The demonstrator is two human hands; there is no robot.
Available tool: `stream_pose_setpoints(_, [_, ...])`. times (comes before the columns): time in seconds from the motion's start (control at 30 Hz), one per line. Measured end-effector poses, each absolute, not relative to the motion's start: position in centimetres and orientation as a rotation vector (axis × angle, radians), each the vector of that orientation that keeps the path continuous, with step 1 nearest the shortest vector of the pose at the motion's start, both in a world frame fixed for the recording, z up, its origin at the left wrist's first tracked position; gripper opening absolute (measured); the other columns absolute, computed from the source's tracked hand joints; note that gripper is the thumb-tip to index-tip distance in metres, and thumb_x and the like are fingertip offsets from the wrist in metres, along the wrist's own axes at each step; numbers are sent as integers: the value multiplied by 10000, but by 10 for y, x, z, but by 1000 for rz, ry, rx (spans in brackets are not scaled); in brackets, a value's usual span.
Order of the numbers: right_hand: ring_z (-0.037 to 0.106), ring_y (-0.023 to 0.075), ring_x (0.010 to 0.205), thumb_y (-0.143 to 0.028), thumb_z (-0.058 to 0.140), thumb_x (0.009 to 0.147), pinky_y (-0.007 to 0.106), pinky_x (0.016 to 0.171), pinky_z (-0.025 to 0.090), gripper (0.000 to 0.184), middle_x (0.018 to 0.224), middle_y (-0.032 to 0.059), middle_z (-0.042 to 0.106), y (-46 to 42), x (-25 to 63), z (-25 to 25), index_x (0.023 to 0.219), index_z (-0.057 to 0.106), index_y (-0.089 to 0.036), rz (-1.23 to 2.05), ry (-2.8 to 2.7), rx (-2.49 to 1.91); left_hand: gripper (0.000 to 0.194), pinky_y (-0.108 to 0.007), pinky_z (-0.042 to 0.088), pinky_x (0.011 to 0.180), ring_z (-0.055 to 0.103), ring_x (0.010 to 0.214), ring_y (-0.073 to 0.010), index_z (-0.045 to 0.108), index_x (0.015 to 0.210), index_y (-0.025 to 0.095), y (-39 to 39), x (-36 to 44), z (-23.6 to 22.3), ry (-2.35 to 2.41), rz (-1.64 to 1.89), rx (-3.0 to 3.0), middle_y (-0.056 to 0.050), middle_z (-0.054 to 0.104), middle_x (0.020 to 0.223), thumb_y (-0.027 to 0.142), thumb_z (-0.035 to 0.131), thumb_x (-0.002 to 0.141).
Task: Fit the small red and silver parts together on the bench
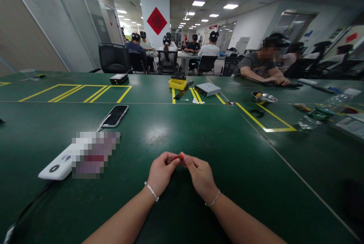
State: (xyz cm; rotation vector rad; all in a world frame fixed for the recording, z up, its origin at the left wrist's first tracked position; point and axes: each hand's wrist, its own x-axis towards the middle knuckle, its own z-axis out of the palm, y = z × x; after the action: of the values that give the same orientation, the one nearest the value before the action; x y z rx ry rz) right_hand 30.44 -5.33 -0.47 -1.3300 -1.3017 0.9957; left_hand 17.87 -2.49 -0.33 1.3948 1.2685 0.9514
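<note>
A tiny red-orange piece (180, 156) sits between the fingertips of my two hands, above the green table (233, 168). Its exact kind is too small to tell, and my fingers hide part of it. My left hand (162, 172) and my right hand (200, 175) meet at the middle of the view, each pinching the piece. A thin silver bracelet circles each wrist.
Left of my hands lie a white device (57, 164) with a pixelated patch and a black smartphone (115, 116). Farther off are a yellow tray (177, 83), a metal bowl (264, 97), a plastic bottle (315, 117) and a seated person (256, 64).
</note>
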Motion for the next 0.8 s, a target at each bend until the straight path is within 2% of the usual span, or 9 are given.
stream_pose_setpoints(0.17, [536, 158, 904, -330, 461, 740, 306, 840, 392, 268, 957, 37, 609, -53, 305, -2, 916, 618, -203, 854, -1420, -1327, 146, -214, 414, 565, 528, 577, -107, 562, 707, 151, -24, 179, -4, 1298, 954, 1401, 24, 584, 619, 287, 555, 655])
stream_pose_setpoints(0.37, [568, 132, 698, -293, 548, 654, 259, 670, 445, 180, 741, 18, 623, -46, 313, -2, 767, 607, -166, 977, -1332, -1409, 156, -224, 425, 589, 532, 606, -111, 568, 762, 157, -27, 179, -1, 1214, 847, 1524, 12, 595, 675, 275, 544, 663])
stream_pose_setpoints(0.53, [557, 125, 677, -318, 504, 668, 257, 639, 427, 227, 744, 25, 618, -30, 348, 2, 807, 579, -156, 904, -1329, -1496, 296, -245, 437, 673, 550, 713, -124, 538, 960, 187, -25, 173, -4, 1175, 776, 1699, -12, 603, 855, 243, 534, 669])
stream_pose_setpoints(0.6, [550, 127, 643, -341, 469, 683, 254, 590, 417, 268, 739, 26, 616, -21, 381, 6, 860, 567, -165, 757, -1310, -1652, 295, -249, 435, 708, 552, 764, -128, 522, 985, 190, -22, 168, -8, 1195, 783, 1761, -18, 598, 883, 239, 502, 695])
stream_pose_setpoints(0.7, [532, 142, 602, -341, 427, 697, 262, 538, 387, 275, 733, 33, 611, -12, 447, 9, 868, 578, -187, 371, -1312, -2033, 257, -254, 427, 746, 547, 814, -137, 536, 951, 188, -19, 163, -11, 1230, 741, 1878, -24, 589, 906, 219, 493, 699])
stream_pose_setpoints(0.8, [534, 183, 661, -305, 398, 701, 287, 554, 376, 281, 790, 65, 610, -15, 512, 2, 863, 592, -183, 21, -1282, -2348, 262, -271, 415, 775, 529, 868, -152, 526, 969, 200, -18, 163, -12, 1253, 713, 2001, -27, 572, 943, 216, 482, 711])
